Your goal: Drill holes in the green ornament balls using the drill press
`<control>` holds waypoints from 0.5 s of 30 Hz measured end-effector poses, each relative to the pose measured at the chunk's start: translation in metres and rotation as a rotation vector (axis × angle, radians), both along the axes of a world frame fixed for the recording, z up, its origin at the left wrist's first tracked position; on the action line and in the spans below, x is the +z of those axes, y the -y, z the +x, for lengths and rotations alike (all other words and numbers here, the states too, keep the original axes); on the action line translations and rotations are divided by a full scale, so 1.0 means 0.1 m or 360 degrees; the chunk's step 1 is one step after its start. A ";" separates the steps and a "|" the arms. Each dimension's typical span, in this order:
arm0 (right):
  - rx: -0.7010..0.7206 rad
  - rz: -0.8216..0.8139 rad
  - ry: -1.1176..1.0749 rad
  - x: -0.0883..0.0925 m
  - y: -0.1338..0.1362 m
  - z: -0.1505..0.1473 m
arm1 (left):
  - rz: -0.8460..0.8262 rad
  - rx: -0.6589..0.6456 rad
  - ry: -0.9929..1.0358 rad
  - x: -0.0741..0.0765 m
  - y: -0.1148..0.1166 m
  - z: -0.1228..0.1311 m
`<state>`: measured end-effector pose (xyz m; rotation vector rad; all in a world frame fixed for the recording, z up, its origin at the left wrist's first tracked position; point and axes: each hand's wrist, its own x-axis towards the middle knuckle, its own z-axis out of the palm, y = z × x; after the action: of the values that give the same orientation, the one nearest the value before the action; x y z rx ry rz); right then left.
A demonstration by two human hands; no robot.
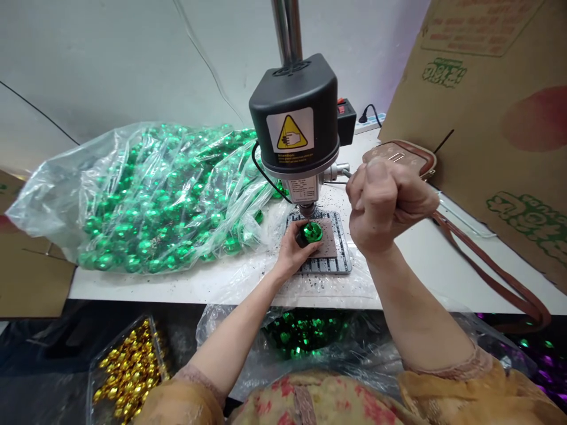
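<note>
A shiny green faceted ball (313, 232) sits under the chuck of a small black bench drill press (295, 118). Fingers and thumb of my left hand (294, 251) wrap around the ball from the left, holding it on a brown board (328, 239) on the slotted metal base (343, 260). To the right of the drill head, my right hand (381, 203) is closed in a fist on the press's feed lever (344, 170), most of which the fist hides. Small dark shavings are scattered over the base.
A clear plastic bag of green balls (163, 200) lies left on the white table (133, 289). A brown purse (405, 154) with a strap and a large cardboard box (496, 130) stand right. Below the table edge are a bin of gold balls (128, 372) and more green balls (305, 330).
</note>
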<state>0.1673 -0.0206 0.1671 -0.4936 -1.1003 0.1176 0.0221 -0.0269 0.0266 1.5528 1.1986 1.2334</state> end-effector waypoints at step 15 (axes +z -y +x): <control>0.0062 0.0255 -0.0015 -0.15 -0.02 0.02 | -0.0015 -0.0035 0.0007 0.00 0.02 0.00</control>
<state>0.1694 -0.0185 0.1519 -0.3281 -1.1002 0.0652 0.0216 -0.0284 0.0267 1.5520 1.1798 1.2146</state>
